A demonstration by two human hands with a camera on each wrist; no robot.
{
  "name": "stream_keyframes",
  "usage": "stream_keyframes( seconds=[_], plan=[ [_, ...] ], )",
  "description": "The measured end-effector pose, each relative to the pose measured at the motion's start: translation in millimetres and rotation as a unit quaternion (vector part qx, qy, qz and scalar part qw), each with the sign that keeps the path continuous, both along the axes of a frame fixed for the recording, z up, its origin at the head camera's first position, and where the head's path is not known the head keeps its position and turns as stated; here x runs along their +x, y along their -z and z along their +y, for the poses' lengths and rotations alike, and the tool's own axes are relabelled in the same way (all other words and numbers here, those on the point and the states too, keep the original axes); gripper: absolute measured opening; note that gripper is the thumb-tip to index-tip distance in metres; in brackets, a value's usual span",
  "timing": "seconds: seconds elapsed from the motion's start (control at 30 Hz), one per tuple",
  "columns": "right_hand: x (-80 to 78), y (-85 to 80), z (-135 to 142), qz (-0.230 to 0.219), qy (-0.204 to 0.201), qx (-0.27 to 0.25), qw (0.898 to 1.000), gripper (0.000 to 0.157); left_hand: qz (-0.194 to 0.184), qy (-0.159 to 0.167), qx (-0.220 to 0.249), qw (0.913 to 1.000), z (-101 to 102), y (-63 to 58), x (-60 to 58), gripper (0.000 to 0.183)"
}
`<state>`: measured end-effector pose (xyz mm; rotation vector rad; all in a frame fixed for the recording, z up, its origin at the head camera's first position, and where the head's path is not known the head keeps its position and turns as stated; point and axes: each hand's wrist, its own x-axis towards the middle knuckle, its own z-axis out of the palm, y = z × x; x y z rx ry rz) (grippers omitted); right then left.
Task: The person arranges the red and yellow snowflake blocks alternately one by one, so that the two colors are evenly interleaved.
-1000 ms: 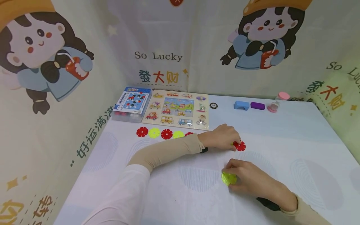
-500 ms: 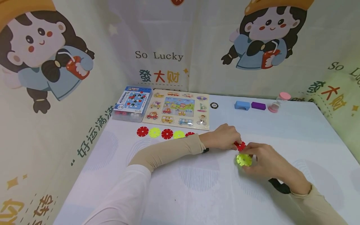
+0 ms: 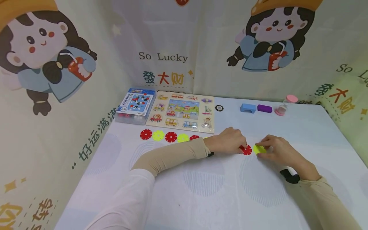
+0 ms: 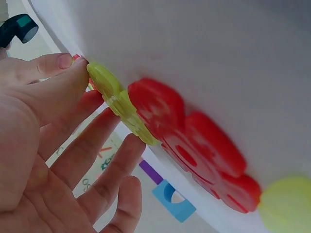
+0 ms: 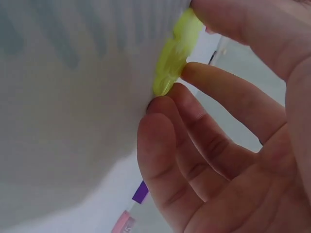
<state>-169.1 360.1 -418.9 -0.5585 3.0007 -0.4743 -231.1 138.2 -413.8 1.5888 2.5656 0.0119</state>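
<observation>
A row of red and yellow-green plastic snowflake discs lies on the table, partly covered by the left forearm. My left hand [image 3: 230,141] has its thumb and fingers on opposite edges of a yellow-green snowflake disc [image 4: 116,102], which the hand hides in the head view. To its right lies a red snowflake disc [image 3: 247,150], close to those fingertips. Another red disc [image 4: 189,145] shows nearer the left wrist. My right hand [image 3: 280,150] pinches a yellow-green snowflake disc [image 3: 258,149] between thumb and fingers, just right of the red one and at the tabletop.
Behind the row are a clear-sided boxed set [image 3: 133,107] and a wooden picture puzzle [image 3: 208,112]. Further right stand a round black-and-white chip [image 3: 219,108], a blue arch block [image 3: 248,108], a purple block [image 3: 264,109] and a pink hourglass [image 3: 281,110]. Printed cloth hangs around the table.
My right hand has carried its yellow-green snowflake disc away from me and to the right, down beside the red disc. My left hand has stayed in place.
</observation>
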Motion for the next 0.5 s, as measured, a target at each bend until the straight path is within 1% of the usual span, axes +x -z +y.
stream_keyframes(
  seconds=[0.07, 0.3, 0.43, 0.5],
  plan=[
    [0.2, 0.0, -2.1, 0.004, -0.003, 0.001, 1.000, 0.042, 0.005, 0.002, 0.000, 1.0000, -0.4, 0.2, -0.6, 0.033],
    [0.7, -2.6, -4.5, -0.011, 0.002, 0.007, 1.000, 0.045, 0.010, 0.000, -0.005, 0.9999, -0.6, 0.3, -1.6, 0.032],
    [3.7, -4.2, -4.2, -0.012, 0.003, 0.002, 1.000, 0.051, -0.010, -0.004, -0.005, 0.9999, -0.7, 0.2, -1.0, 0.034],
    [5.3, -5.0, -4.5, -0.007, 0.001, -0.004, 1.000, 0.055, -0.023, -0.012, -0.006, 0.9996, -3.7, 0.5, -0.3, 0.038]
  ],
)
